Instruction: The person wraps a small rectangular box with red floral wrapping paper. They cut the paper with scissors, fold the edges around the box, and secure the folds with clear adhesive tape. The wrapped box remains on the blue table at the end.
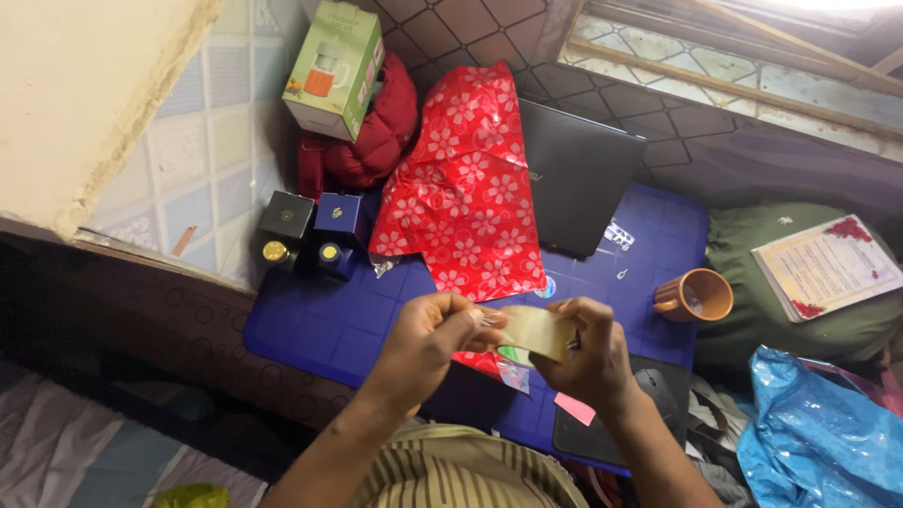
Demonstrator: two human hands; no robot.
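1. A strip of clear tape (536,331) is pinched at its ends by the left hand (428,339) and the right hand (588,362), both clenched on it, above the blue table (320,325).
2. The tape could fold and stick to itself if slack were allowed between the hands.
3. Beyond lie one sheet of red floral wrapping paper (466,188), one closed laptop (574,174), one orange mug (698,294) and two dark blue boxes (315,235).
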